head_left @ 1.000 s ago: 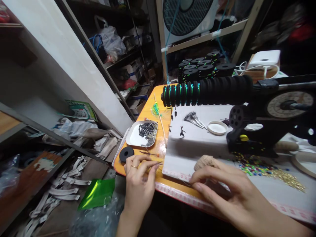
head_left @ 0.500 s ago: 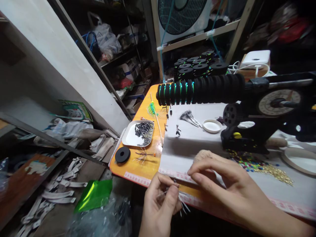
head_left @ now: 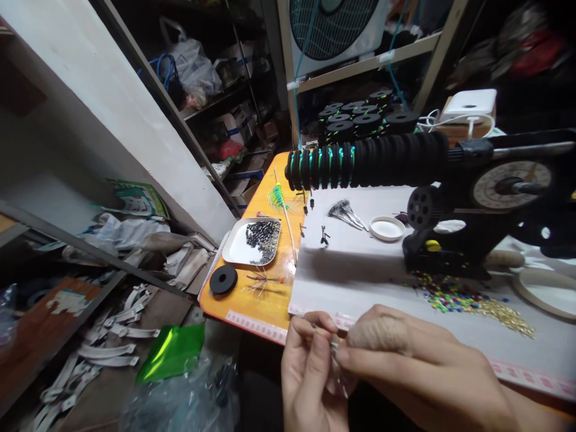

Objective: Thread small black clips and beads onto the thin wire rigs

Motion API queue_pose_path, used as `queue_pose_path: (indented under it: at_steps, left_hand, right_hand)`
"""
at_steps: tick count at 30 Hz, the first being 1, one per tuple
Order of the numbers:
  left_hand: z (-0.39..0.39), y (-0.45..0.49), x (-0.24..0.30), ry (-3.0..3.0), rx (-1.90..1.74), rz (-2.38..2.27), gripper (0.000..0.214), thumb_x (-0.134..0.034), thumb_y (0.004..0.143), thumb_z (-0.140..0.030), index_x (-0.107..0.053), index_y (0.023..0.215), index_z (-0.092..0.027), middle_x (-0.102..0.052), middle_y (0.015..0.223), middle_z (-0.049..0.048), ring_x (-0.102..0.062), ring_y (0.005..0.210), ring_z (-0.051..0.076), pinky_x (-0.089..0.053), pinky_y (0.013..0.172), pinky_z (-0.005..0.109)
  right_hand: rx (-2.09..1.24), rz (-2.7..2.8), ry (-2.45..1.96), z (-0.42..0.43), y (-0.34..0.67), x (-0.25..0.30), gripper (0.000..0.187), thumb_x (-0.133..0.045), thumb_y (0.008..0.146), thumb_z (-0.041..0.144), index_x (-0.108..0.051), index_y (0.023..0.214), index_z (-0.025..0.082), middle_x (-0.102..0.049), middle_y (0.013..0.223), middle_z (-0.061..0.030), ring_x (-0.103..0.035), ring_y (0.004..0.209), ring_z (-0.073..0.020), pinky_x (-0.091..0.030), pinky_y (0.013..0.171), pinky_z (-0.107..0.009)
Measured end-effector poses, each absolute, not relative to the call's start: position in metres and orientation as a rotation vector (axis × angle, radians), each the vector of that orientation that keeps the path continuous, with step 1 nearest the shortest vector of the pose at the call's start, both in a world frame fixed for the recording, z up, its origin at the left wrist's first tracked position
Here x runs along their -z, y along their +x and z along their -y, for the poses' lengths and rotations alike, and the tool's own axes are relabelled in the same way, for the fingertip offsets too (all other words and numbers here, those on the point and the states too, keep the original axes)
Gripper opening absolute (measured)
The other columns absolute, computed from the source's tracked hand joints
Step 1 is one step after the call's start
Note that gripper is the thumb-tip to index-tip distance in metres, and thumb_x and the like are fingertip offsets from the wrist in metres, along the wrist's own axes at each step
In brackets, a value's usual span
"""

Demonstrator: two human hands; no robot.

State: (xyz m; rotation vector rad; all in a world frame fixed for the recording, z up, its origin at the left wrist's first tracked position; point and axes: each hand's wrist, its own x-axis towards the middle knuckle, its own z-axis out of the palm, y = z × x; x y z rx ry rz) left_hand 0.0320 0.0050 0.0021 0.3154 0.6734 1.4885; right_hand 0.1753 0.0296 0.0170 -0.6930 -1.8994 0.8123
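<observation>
My left hand (head_left: 310, 375) is closed in a pinch at the table's front edge, holding thin pale strands (head_left: 338, 379) that hang below its fingers. Beside it, fingertips close against the strands, is my right hand (head_left: 418, 366). Its thumb and forefinger are pressed together, hiding whatever lies between them. A beige wrap (head_left: 382, 333) covers one right finger. Beyond the hands, a fanned bundle of dark-tipped pale strands (head_left: 346, 215) lies on the white sheet, near a small round white dish (head_left: 387, 228).
A black machine (head_left: 443, 240) carries a row of black foam spools (head_left: 382, 159) over the table. Coloured beads (head_left: 450, 297) and gold pieces (head_left: 506, 318) lie to the right. At left are a white tray (head_left: 236, 255) of small dark parts and a black foam ring (head_left: 224, 279).
My right hand has come down and left, from apart to meeting my left hand at the strands, its fingers closing. My left hand has shifted slightly right.
</observation>
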Motion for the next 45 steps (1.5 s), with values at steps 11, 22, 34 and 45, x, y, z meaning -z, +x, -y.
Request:
queue_pose_path:
  at_steps: [11, 22, 34, 45]
  left_hand:
    - [0.000, 0.024, 0.009, 0.718, -1.450, -0.998, 0.035, -0.078, 0.083, -0.045, -0.055, 0.074, -0.019, -0.062, 0.053, -0.0046, -0.058, 0.051, 0.009, -0.048, 0.059, 0.019]
    - [0.003, 0.034, 0.006, 0.537, -1.480, -0.941, 0.039, -0.084, 0.076, -0.044, -0.056, 0.074, -0.019, -0.059, 0.049, -0.0073, -0.052, 0.038, 0.005, -0.041, 0.042, 0.014]
    - [0.003, 0.029, 0.012, 0.676, -1.838, -0.887, 0.019, -0.075, 0.088, -0.034, -0.062, 0.080, -0.022, -0.059, 0.062, -0.0067, -0.056, 0.050, 0.005, -0.045, 0.052, 0.015]
    - [0.002, 0.033, 0.016, 0.720, -1.799, -0.832, 0.014, -0.068, 0.094, -0.032, -0.061, 0.084, -0.023, -0.058, 0.064, -0.0067, -0.058, 0.051, 0.005, -0.048, 0.054, 0.016]
  right_hand:
    - [-1.222, 1.628, -0.851, -0.041, 0.171, -0.030, 0.014, -0.066, 0.094, 0.022, -0.078, 0.089, 0.021, -0.063, 0.082, -0.0036, -0.069, 0.063, -0.0107, -0.056, 0.055, -0.017]
    - [-1.278, 1.724, -0.832, -0.038, 0.169, -0.023, 0.018, -0.053, 0.101, 0.022, -0.069, 0.093, 0.020, -0.063, 0.084, -0.0032, -0.068, 0.060, -0.0106, -0.057, 0.056, -0.020]
    - [-0.968, 1.817, -0.940, -0.045, 0.172, -0.031, 0.015, -0.056, 0.100, 0.024, -0.066, 0.089, 0.025, -0.064, 0.085, 0.0011, -0.063, 0.080, -0.0105, -0.049, 0.071, -0.019]
    - [-0.992, 1.734, -0.924, -0.044, 0.170, -0.034, 0.015, -0.062, 0.095, 0.021, -0.072, 0.085, 0.025, -0.067, 0.079, 0.0006, -0.066, 0.073, -0.0097, -0.053, 0.066, -0.015]
